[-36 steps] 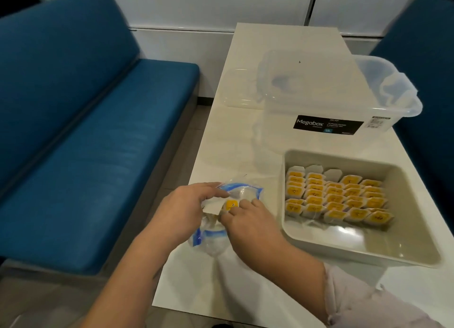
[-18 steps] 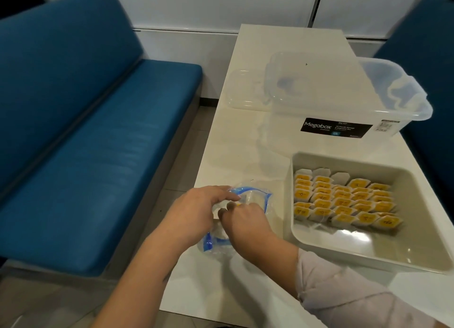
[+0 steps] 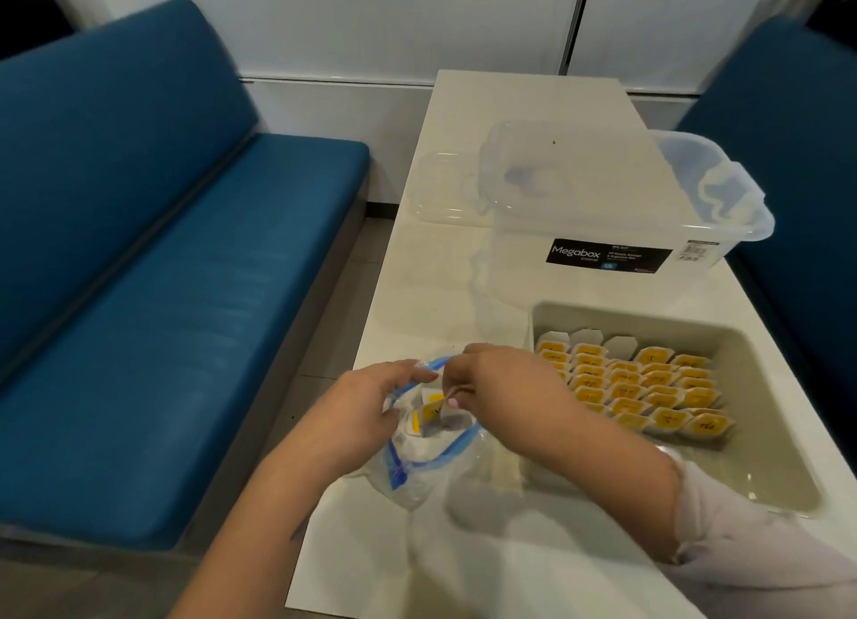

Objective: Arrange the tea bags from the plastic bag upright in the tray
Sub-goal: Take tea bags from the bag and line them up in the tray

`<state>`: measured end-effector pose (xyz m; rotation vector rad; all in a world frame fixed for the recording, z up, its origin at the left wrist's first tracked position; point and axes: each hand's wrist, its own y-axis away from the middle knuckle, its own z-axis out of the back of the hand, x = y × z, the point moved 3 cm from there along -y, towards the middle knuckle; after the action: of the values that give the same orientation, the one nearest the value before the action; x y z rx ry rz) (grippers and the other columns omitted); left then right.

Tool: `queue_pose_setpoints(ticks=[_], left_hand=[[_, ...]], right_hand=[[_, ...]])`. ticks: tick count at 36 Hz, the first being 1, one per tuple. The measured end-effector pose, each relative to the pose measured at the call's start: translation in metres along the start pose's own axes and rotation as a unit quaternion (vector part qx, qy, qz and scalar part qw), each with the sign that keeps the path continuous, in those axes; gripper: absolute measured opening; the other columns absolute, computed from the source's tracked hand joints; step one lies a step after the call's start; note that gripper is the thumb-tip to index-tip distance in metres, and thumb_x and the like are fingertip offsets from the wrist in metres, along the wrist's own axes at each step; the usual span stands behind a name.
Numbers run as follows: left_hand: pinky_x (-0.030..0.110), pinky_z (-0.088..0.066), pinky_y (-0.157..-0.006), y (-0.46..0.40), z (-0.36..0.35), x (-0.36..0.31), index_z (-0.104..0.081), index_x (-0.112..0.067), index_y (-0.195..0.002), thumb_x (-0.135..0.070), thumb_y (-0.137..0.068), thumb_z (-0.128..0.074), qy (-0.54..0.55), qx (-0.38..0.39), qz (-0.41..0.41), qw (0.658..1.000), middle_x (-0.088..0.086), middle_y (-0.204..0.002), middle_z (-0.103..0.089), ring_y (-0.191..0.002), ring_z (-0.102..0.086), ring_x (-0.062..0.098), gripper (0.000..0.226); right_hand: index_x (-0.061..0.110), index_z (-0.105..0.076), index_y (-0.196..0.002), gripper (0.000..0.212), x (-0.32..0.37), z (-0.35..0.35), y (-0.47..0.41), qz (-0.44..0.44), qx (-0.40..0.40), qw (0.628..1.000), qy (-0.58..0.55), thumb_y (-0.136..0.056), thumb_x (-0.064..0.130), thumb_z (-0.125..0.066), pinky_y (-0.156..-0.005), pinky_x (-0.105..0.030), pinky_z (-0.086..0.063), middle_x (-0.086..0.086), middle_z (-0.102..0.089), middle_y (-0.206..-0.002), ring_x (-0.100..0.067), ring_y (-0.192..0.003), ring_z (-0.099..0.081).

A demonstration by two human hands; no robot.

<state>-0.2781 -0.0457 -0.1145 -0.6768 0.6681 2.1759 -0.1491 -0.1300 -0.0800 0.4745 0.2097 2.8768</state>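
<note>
Clear storage box (image 3: 621, 201) at far side of desk (image 3: 524, 94), black label reads "Megabox", w/ "12L" on a blue tab; smaller print & the white price sticker beside it too small to read. Clear lid (image 3: 445, 187) lies just left of the box, near the desk's left edge.

Grey tray (image 3: 783, 386) sits at right, nr side close to the front edge; rows of yellow-tagged tea bags (image 3: 635, 382) stand upright in its far-left part, tag marks illegible. Bare tray floor to the right & nearer the person.

Plastic bag (image 3: 417, 470), blue zip rim, lies on desk just left of tray, nr left edge. Left hand (image 3: 361, 405) grips the bag's rim, holding the mouth open. Right hand (image 3: 505, 382) fingers pinch one tea bag (image 3: 433, 414) at the bag's mouth, yellow tag showing.

Blue benches both sides of desk.
</note>
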Motion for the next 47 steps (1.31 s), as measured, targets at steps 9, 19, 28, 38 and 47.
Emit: queue_pose_setpoints(ticks=[9, 19, 28, 38, 47], left_hand=[[0.033, -0.045, -0.103, 0.001, -0.002, -0.01, -0.05, -0.04, -0.13, -0.021, -0.078, -0.075, 0.01, 0.027, 0.022, 0.999, -0.022, -0.141, -0.044, -0.125, -0.046, 0.005, 0.062], [0.032, -0.052, -0.093, -0.001, -0.007, -0.05, -0.059, -0.036, -0.12, -0.058, -0.058, -0.075, 0.207, -0.043, -0.025, 0.977, -0.015, -0.105, -0.069, -0.101, -0.064, 0.003, 0.069], [0.042, -0.059, -0.079, -0.014, -0.022, -0.071, -0.067, -0.019, -0.102, -0.033, -0.075, -0.073, 0.327, -0.052, -0.013, 0.943, 0.003, -0.091, -0.073, -0.082, -0.071, 0.019, 0.031], [0.026, -0.057, -0.065, -0.022, -0.048, -0.106, -0.065, -0.012, -0.103, -0.013, -0.085, -0.066, 0.391, -0.033, -0.041, 0.919, 0.008, -0.094, -0.073, -0.084, -0.07, 0.017, 0.018], [0.027, -0.056, -0.067, -0.032, -0.081, -0.126, -0.064, -0.016, -0.105, -0.006, -0.08, -0.07, 0.403, 0.014, -0.056, 0.913, 0.005, -0.097, -0.074, -0.086, -0.069, 0.016, 0.027]], right_hand=[[0.028, -0.061, -0.086, 0.007, -0.019, 0.038, 0.008, -0.018, 0.011, 0.991, -0.132, -0.09, 0.023, -0.061, -0.064, -0.018, -0.038, 0.011, -0.062, -0.088, -0.009, -0.081, -0.054], [0.032, -0.059, -0.082, 0.012, -0.032, 0.056, 0.019, -0.012, -0.017, 0.982, -0.186, -0.089, 0.025, -0.064, -0.061, -0.014, -0.036, 0.013, -0.061, -0.082, 0.0, -0.072, -0.051], [0.031, -0.06, -0.077, 0.012, -0.058, 0.064, 0.03, -0.052, -0.075, 0.965, -0.247, -0.084, 0.027, -0.069, -0.062, -0.021, -0.041, 0.013, -0.059, -0.071, -0.004, -0.068, -0.052], [0.024, -0.069, -0.077, 0.009, -0.096, 0.078, 0.057, -0.097, -0.098, 0.952, -0.272, -0.078, 0.02, -0.076, -0.071, -0.026, -0.049, 0.006, -0.068, -0.074, -0.005, -0.068, -0.059], [0.03, -0.068, -0.075, 0.012, -0.132, 0.089, 0.094, -0.141, -0.098, 0.957, -0.232, -0.079, 0.021, -0.076, -0.058, -0.013, -0.04, 0.013, -0.064, -0.069, 0.004, -0.058, -0.053]])
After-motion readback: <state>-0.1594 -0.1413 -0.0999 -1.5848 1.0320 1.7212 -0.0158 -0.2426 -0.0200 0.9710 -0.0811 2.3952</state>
